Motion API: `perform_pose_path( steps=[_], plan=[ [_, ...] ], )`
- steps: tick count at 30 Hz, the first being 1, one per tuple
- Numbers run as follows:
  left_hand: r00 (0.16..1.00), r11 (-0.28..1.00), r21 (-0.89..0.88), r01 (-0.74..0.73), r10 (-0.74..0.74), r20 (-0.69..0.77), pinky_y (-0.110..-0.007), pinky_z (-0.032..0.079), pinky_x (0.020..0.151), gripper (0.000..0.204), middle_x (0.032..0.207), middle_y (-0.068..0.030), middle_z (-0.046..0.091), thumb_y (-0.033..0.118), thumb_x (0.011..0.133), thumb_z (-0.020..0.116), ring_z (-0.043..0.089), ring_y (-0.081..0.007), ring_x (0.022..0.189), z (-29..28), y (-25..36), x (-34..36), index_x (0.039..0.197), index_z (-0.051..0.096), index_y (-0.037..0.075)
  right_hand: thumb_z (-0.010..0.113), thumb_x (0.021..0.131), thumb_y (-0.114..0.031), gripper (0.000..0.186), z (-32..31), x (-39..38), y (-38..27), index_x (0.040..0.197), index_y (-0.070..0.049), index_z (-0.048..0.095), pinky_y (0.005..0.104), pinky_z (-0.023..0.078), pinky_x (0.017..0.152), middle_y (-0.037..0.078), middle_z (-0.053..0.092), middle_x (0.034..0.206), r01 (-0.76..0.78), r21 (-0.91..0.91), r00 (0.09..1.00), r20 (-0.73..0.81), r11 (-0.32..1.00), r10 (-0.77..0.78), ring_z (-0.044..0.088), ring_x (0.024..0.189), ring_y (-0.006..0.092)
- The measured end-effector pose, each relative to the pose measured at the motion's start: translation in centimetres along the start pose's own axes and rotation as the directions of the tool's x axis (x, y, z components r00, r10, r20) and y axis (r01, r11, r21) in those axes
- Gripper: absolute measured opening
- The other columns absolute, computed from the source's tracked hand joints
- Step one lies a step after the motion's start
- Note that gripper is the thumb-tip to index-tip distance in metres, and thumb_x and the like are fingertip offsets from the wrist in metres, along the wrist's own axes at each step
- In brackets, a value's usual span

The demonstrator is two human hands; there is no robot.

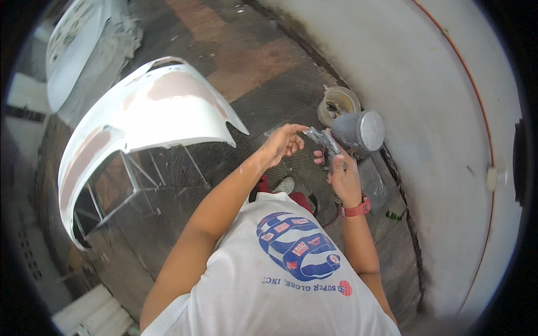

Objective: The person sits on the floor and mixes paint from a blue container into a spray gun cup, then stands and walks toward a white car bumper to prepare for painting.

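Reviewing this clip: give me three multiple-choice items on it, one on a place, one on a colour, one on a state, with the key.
1. Where is the white bumper panel?
A. left of the person, on a metal stand
B. leaning on the right wall
C. in the person's lap

2. Colour of the wristband?
A. green
B. red
C. yellow

3. How is the spray gun held?
A. lying on the floor
B. hanging from the wall
C. gripped in the right hand, left hand at its front

Key: A, it rests on stand legs at left; B, band reads red; C, both hands are on it.

Spray gun [347,137]: in my right hand [343,178], left hand [283,143] touching its nozzle.
Bumper panel [140,120]: on a stand [131,185], to my left.
Can [338,103]: floor, against the wall [437,112].
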State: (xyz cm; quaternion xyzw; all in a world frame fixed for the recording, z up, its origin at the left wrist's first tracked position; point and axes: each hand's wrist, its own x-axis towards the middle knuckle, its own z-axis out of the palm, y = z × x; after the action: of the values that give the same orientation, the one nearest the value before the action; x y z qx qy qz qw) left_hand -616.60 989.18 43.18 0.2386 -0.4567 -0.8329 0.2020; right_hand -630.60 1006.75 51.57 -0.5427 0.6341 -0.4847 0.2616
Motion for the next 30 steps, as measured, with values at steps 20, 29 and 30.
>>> perform_pose_path(
  steps=[20,29,30],
  plan=[
    [0.969,0.998,0.009,0.06,-0.056,-0.242,-0.024,0.028,0.047,0.033,0.066,0.0016,0.056,0.035,0.103,0.068,0.046,-0.0063,0.057,0.3,-1.7,12.6,0.084,0.073,0.007,0.048,0.107,-0.061,0.072,-9.3,12.2,10.3,0.156,-0.009,0.052,0.0414,0.058,0.087,0.025,0.074,0.115,0.072,0.056,0.903,0.42,0.996,-0.089,0.077,0.099,0.0289],
    [0.942,0.998,0.039,0.056,-0.04,-0.333,-0.025,0.028,0.046,0.038,0.063,-0.0009,0.058,0.037,0.103,0.068,0.042,-0.0064,0.051,3.9,2.7,5.4,0.082,0.072,0.006,0.05,0.105,-0.062,0.075,-10.3,10.6,2.8,0.156,-0.007,0.051,0.0403,0.059,0.09,0.023,0.074,0.116,0.157,0.043,0.838,0.522,0.987,-0.156,0.076,0.1,0.0282],
    [0.933,0.998,0.036,0.055,-0.038,-0.359,-0.025,0.029,0.047,0.04,0.063,-0.0005,0.058,0.04,0.103,0.068,0.042,-0.0067,0.052,4.5,2.6,4.4,0.081,0.072,0.007,0.05,0.105,-0.062,0.075,-10.4,10.3,2.2,0.156,-0.006,0.051,0.0402,0.059,0.09,0.023,0.074,0.118,0.171,0.06,0.823,0.539,0.983,-0.176,0.076,0.1,0.028]
  ],
)
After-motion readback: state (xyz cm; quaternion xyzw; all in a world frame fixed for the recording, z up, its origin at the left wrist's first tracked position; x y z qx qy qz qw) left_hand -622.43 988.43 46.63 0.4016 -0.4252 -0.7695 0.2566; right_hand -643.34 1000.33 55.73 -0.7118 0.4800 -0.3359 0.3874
